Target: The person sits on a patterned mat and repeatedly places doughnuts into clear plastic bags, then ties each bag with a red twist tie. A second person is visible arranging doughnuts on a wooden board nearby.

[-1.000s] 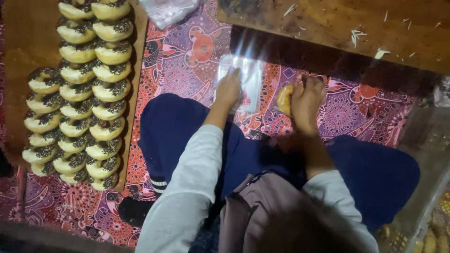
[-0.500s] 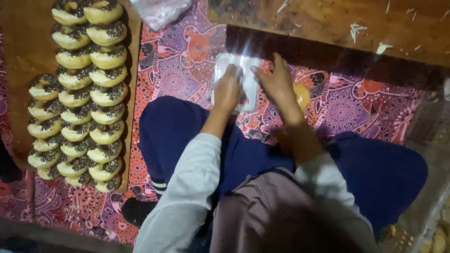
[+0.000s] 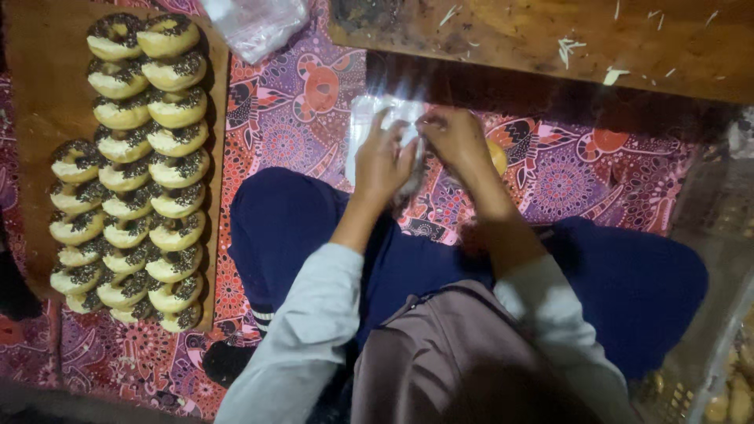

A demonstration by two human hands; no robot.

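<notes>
I sit cross-legged on a patterned purple cloth (image 3: 298,118). My left hand (image 3: 385,157) presses on a stack of clear plastic bags (image 3: 369,118) lying on the cloth in front of my knees. My right hand (image 3: 454,137) pinches the top bag's edge beside the left hand. A yellowish doughnut (image 3: 496,157) peeks out from under my right hand, mostly hidden by the wrist.
A wooden board (image 3: 39,102) at left carries several rows of chocolate-sprinkled doughnuts (image 3: 149,173). Another clear plastic bag (image 3: 255,23) lies at the top. A wooden table edge (image 3: 550,39) runs across the top right. A clear container (image 3: 722,392) sits at lower right.
My right hand left the spot beside the yellowish doughnut and moved left onto the plastic bags, next to my left hand. The left hand stayed on the bags.
</notes>
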